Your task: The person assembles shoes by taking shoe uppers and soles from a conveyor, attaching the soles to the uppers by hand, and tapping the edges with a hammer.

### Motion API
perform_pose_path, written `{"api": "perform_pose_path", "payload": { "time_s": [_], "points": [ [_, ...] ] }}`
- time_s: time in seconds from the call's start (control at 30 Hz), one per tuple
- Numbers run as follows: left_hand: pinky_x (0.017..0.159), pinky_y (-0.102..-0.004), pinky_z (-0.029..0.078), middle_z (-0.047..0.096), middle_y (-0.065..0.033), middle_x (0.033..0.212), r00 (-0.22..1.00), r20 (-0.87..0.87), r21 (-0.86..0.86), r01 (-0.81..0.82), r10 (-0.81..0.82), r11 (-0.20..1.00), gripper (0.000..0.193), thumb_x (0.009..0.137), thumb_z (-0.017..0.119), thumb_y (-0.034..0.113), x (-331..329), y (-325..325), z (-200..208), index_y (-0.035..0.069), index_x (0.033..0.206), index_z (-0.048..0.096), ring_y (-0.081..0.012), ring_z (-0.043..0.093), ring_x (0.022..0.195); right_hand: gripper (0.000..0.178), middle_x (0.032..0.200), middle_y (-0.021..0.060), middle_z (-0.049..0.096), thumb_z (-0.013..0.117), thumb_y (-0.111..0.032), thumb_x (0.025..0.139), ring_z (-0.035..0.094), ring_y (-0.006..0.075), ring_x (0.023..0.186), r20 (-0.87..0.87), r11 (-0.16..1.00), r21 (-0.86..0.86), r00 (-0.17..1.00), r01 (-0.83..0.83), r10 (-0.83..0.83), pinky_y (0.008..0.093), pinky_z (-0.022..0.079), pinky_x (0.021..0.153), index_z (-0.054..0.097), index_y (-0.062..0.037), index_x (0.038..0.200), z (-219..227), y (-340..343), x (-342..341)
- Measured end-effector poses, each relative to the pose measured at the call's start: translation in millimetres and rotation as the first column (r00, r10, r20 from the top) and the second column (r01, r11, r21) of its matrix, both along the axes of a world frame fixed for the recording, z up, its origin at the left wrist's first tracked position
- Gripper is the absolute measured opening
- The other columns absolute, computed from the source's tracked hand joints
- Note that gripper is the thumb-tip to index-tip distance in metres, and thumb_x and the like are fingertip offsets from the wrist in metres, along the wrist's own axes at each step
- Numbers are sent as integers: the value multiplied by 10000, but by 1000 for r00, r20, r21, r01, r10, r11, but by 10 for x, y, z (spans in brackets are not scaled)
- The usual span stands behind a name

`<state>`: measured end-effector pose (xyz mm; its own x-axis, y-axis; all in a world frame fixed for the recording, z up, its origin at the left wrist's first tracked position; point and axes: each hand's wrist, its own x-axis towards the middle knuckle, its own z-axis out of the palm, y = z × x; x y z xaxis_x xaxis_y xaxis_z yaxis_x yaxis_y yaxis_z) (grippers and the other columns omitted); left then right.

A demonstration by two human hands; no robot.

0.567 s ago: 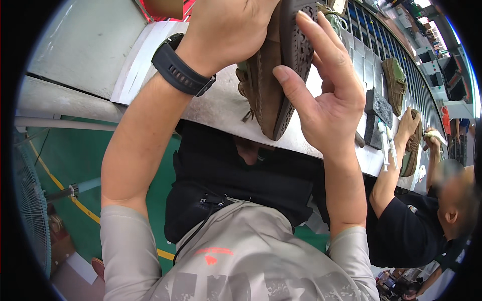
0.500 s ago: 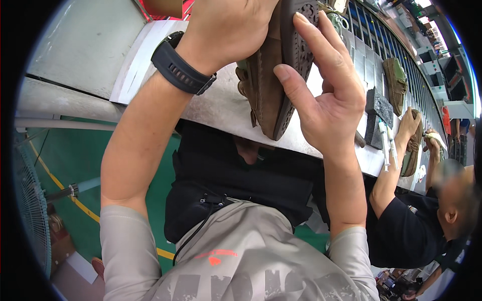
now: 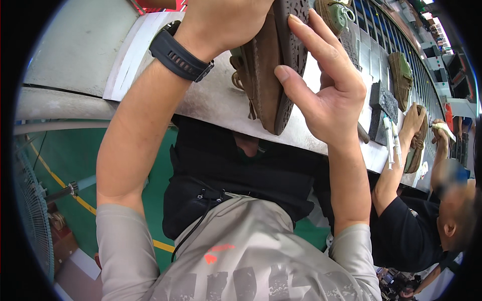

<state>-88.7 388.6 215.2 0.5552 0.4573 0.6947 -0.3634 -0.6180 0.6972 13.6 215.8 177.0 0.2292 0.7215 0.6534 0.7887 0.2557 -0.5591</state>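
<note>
I have a brown shoe (image 3: 266, 80) up in front of me over the near side of the pale tabletop (image 3: 198, 105), its toe pointing down toward my body and its dark, patterned sole (image 3: 297, 45) turned to my right. My left hand (image 3: 226, 22) lies against the upper part of the shoe, the back of it toward me; its fingers are lost behind the shoe and past the upper edge of the view, so I cannot tell how they grip. I wear a black watch (image 3: 182, 56) on that wrist. My right hand (image 3: 331, 98) is spread, not clenched: the thumb lies along the edge of the sole, and the fingertips reach over its pattern. A brown lace (image 3: 239, 80) hangs at the shoe's left side. To the right of my right hand, a black block (image 3: 380, 108) sits on the tabletop, with two slim, pale tubes (image 3: 392, 143) just beside it and the end of a dark rod (image 3: 362, 133) near. Beyond stands a green and brown shoe (image 3: 400, 80) by a row of metal rollers (image 3: 375, 27), and another green-topped shoe (image 3: 337, 17) lies near the upper edge. Farther right, a person in a black shirt (image 3: 406, 233) has one hand on a brown shoe. A fan (image 3: 32, 215) stands at my left, over a green floor (image 3: 83, 155).
</note>
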Motion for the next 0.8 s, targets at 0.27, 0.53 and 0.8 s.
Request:
{"api": "perform_pose_path", "payload": {
  "time_s": [0.27, 0.53, 0.8],
  "points": [
    [727, -285, 498, 673, -36, 845, 993, -106, -59, -62, 56, 996, 509, 1067, 655, 447, 68, 27, -26, -61, 1049, 691, -101, 596, 818, 571, 1445, 389, 562, 817, -24, 788, 692, 396, 1246, 37, 991, -123, 999, 44, -40, 378, 509, 1080, 709, 18, 1348, 43, 16, -29],
    [813, -276, 531, 717, -59, 964, 914, -353, -344, 71, -200, 936, 288, 1017, 702, 232, 64, 235, -628, -38, 1115, 691, -104, 648, 888, 459, 1073, 147, 762, 806, -295, 950, 710, 164, 958, -505, 960, -278, 852, -8, -139, 290, 588, 767, 735, 35, 1261, -147, 129, 128],
    [895, -369, 559, 743, -191, 1060, 954, -296, -227, -14, -55, 974, 484, 938, 780, 319, 10, 84, -987, -49, 1222, 646, -257, 718, 993, 450, 769, 55, 697, 793, -391, 967, 627, 100, 662, -476, 811, -578, 844, -88, -247, 268, 540, 606, 746, 56, 958, -330, 99, 232]
  ]
}}
